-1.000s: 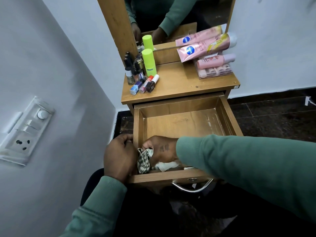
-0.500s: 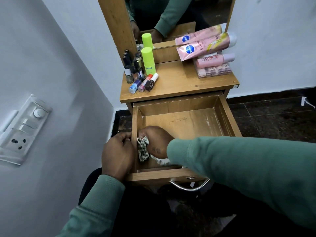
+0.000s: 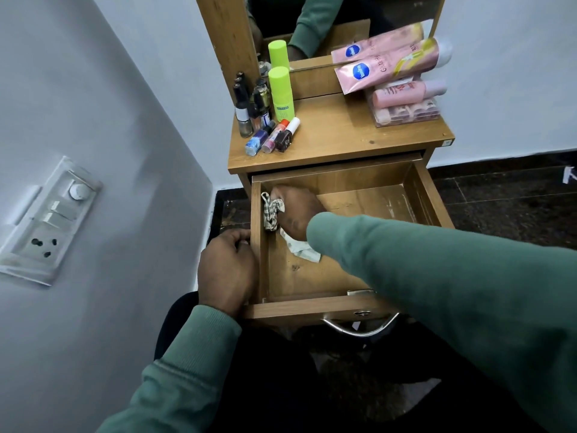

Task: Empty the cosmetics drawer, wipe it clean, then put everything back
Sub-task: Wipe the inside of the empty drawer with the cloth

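Observation:
The wooden drawer (image 3: 368, 204) is pulled out and holds only a checked cloth (image 3: 271, 214). My right hand (image 3: 295, 214) presses that cloth against the drawer's far left corner. My left hand (image 3: 226, 271) grips the drawer's left wall from outside. On the dresser top (image 3: 343, 132) stand a lime green bottle (image 3: 281, 93), several small nail polish bottles (image 3: 268, 132) at the left, and pink tubes (image 3: 390, 62) over a clear box (image 3: 407, 112) at the right.
A mirror (image 3: 327, 17) rises behind the dresser top. A white wall with a switch and socket panel (image 3: 46, 220) is close on the left. Dark tiled floor (image 3: 505, 198) lies to the right. A metal handle (image 3: 359, 329) hangs under the drawer front.
My right hand has slid the cloth from the drawer's near left corner along the left wall to the far left corner. My left hand has stayed on the drawer's left wall.

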A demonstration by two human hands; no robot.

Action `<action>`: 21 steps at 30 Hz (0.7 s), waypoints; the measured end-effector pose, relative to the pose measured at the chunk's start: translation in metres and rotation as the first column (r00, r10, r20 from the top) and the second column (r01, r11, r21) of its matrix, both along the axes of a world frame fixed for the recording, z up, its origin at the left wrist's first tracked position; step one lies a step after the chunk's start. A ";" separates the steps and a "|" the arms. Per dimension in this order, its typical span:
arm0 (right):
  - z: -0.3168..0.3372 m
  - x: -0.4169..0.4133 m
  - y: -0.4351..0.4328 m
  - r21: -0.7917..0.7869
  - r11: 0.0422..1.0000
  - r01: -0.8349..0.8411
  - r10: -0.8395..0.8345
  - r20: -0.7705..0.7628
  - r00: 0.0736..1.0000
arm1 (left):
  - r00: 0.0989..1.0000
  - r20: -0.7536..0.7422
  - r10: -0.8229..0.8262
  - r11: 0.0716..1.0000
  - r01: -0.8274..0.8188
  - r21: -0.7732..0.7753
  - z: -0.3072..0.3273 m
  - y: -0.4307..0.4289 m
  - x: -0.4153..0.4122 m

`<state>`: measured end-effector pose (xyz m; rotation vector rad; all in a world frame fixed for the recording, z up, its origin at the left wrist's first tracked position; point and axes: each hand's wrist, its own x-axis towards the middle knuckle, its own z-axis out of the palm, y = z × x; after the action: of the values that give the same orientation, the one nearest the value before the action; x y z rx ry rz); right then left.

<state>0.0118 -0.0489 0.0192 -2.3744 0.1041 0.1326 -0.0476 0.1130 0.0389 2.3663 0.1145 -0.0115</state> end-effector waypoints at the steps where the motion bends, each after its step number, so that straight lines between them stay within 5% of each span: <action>1: -0.002 -0.003 -0.003 -0.004 0.999 -0.054 0.054 -0.005 0.999 | 1.000 0.002 0.000 1.000 0.000 0.009 0.000 0.000 0.000; 6: -0.006 -0.039 -0.009 0.046 0.956 -0.289 0.292 -0.056 0.955 | 1.000 -0.007 0.004 1.000 -0.004 0.006 0.001 -0.001 0.000; 10: -0.004 -0.057 -0.002 0.098 0.850 -0.518 0.526 -0.224 0.820 | 1.000 -0.006 0.002 1.000 -0.002 0.006 0.002 -0.002 -0.002; 17: 0.015 -0.064 -0.011 0.404 0.805 -0.435 0.548 -0.223 0.806 | 1.000 -0.009 -0.001 1.000 0.001 -0.013 0.003 -0.001 -0.003; 21: 0.023 -0.079 -0.012 0.358 0.793 -0.493 0.564 -0.126 0.816 | 1.000 -0.004 -0.004 1.000 0.004 -0.025 0.002 0.001 -0.004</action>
<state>-0.0671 -0.0608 0.0422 -2.0001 -0.4599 0.6477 -0.0515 0.1143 0.0405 2.3418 0.1107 -0.0191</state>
